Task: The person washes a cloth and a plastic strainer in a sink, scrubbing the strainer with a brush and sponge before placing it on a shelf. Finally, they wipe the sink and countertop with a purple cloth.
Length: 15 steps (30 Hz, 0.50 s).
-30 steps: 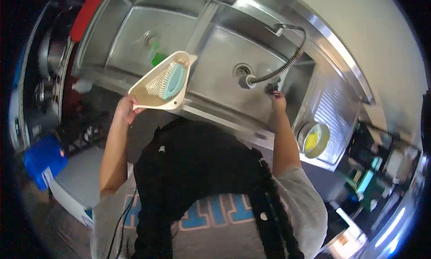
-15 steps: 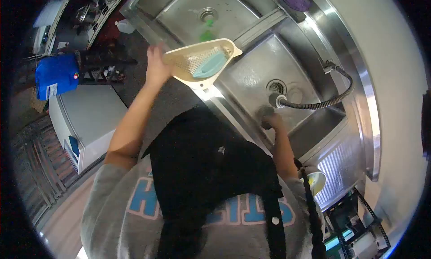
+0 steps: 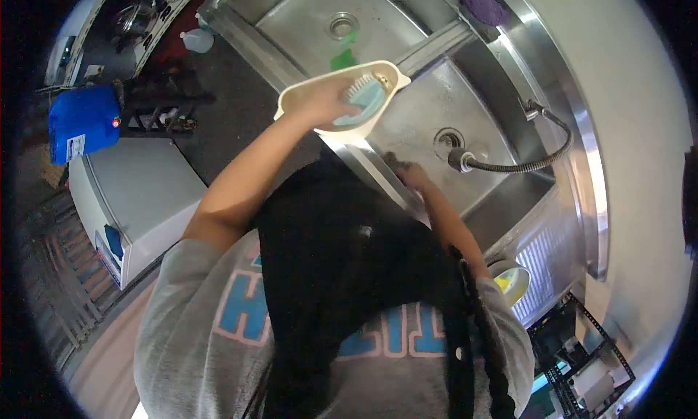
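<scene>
Currently: pale-blue brush (image 3: 368, 99) inside cream basket (image 3: 355, 133), left hand (image 3: 325, 103) at it, fingers' closure indeterminable, apparently the gripping step, next calling for firm hold; right hand (image 3: 414, 176), fingers around dark blurred item (image 3: 392, 159), inside sink (image 3: 425, 103).

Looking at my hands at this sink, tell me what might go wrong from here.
The cream basket appears to sit over the sink's front edge, so it might tip if the left hand, reaching inside, presses down. The light blue brush at that hand's fingers might slip if gripped loosely. The right hand seems to hold a blurred dark item close to that edge, and might knock against it.
</scene>
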Tool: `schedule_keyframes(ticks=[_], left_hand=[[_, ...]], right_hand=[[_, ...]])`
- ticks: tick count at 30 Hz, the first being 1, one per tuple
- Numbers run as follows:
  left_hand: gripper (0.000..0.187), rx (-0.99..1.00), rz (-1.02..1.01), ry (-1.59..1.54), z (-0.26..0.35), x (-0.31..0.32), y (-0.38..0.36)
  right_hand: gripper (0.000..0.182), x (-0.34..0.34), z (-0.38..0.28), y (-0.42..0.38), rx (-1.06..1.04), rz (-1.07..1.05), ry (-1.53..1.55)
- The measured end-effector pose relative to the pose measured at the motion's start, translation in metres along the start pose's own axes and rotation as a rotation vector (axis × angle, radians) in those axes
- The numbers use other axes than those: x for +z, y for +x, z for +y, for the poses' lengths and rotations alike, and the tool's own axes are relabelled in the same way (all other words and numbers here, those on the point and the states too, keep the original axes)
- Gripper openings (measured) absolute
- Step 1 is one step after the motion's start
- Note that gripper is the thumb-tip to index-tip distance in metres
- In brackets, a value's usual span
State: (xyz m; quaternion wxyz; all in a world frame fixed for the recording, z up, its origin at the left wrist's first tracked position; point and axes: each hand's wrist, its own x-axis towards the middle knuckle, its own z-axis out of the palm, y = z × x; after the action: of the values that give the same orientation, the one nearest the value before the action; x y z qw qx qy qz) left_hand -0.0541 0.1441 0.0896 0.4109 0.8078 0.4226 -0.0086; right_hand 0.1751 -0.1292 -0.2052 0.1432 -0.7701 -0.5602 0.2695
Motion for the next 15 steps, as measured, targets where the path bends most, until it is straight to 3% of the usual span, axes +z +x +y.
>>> schedule_keyframes(ticks=[1,2,3,6,7,8,10,13,14,15], left_hand=[[0.063,0.116,0.007,0.018,-0.007,-0.001,0.001],[0.063,0.111,0.017,0.015,-0.008,-0.003,-0.001],[0.062,0.095,-0.014,0.099,-0.004,-0.003,-0.001],[0.062,0.104,-0.064,0.197,0.005,-0.015,-0.009],[0.062,0.126,-0.059,0.204,0.004,-0.016,-0.011],[0.062,0.145,-0.049,0.212,0.005,-0.02,-0.012],[0.059,0.19,0.035,0.209,0.009,-0.031,-0.023],[0.048,0.305,0.164,0.249,-0.004,-0.037,-0.034],[0.048,0.312,0.165,0.254,-0.019,-0.031,-0.031],[0.039,0.338,0.185,0.239,-0.031,-0.028,-0.027]], right_hand=[[0.03,-0.023,-0.018,-0.004,0.158,-0.168,0.302],[0.032,-0.047,-0.036,-0.005,0.32,-0.342,0.602],[0.033,-0.07,-0.039,-0.002,0.412,-0.264,0.922],[0.029,-0.099,-0.093,-0.014,0.524,-0.08,0.672],[0.028,-0.052,-0.065,-0.015,0.283,-0.276,0.521],[0.029,-0.057,-0.085,-0.019,0.231,-0.222,0.616],[0.035,-0.074,-0.081,-0.005,0.385,-0.132,0.851],[0.035,-0.079,-0.093,-0.002,0.427,-0.149,0.948],[0.035,-0.075,-0.096,-0.001,0.424,-0.141,0.951],[0.033,-0.067,-0.097,-0.001,0.286,-0.097,0.732]])
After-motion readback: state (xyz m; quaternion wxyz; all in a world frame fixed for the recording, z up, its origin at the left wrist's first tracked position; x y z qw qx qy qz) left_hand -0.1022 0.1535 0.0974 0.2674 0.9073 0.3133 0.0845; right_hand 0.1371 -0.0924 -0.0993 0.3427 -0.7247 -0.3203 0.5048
